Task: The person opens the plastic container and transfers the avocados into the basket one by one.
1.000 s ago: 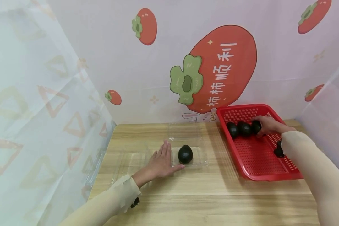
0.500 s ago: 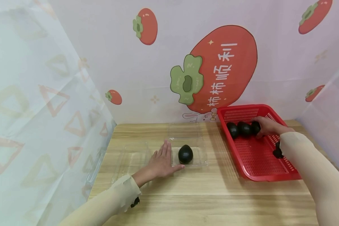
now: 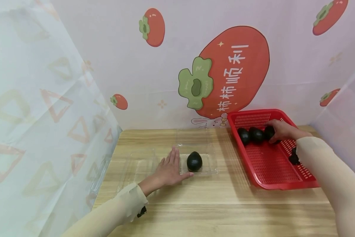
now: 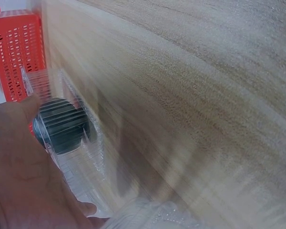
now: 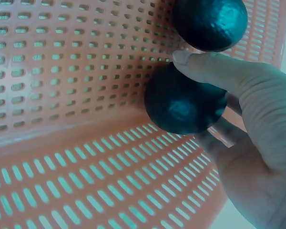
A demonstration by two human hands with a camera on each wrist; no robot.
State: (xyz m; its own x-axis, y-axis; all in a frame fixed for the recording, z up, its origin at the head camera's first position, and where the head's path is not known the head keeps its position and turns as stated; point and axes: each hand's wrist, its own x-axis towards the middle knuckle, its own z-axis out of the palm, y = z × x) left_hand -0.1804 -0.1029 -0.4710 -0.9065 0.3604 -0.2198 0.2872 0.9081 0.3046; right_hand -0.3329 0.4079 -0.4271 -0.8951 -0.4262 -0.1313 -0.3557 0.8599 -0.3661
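My right hand [image 3: 279, 130] is inside the red basket [image 3: 251, 164], with thumb and fingers around a dark avocado [image 5: 183, 100]. Beside that one, two more avocados lie along the basket's back, the middle avocado [image 3: 256, 135] and the leftmost avocado [image 3: 243, 136]. My left hand [image 3: 167, 170] lies with straight fingers along the left side of a clear plastic box [image 3: 207, 169], its thumb reaching along the front edge. A single avocado [image 3: 194, 161] stands in this box, whose lid [image 3: 193, 137] is folded back behind it. The left wrist view shows the avocado [image 4: 62, 125] through the ribbed plastic wall.
Another clear plastic box [image 3: 137, 168] sits left of my left hand, partly behind the forearm. More clear plastic [image 3: 99, 176] shows at the table's left edge. Printed cloth walls [image 3: 162, 75] close off the back and sides of the wooden table [image 3: 213, 210].
My right hand has shifted slightly right, with the avocado in its fingers moving a little the same way. The left hand and the boxes have stayed in place.
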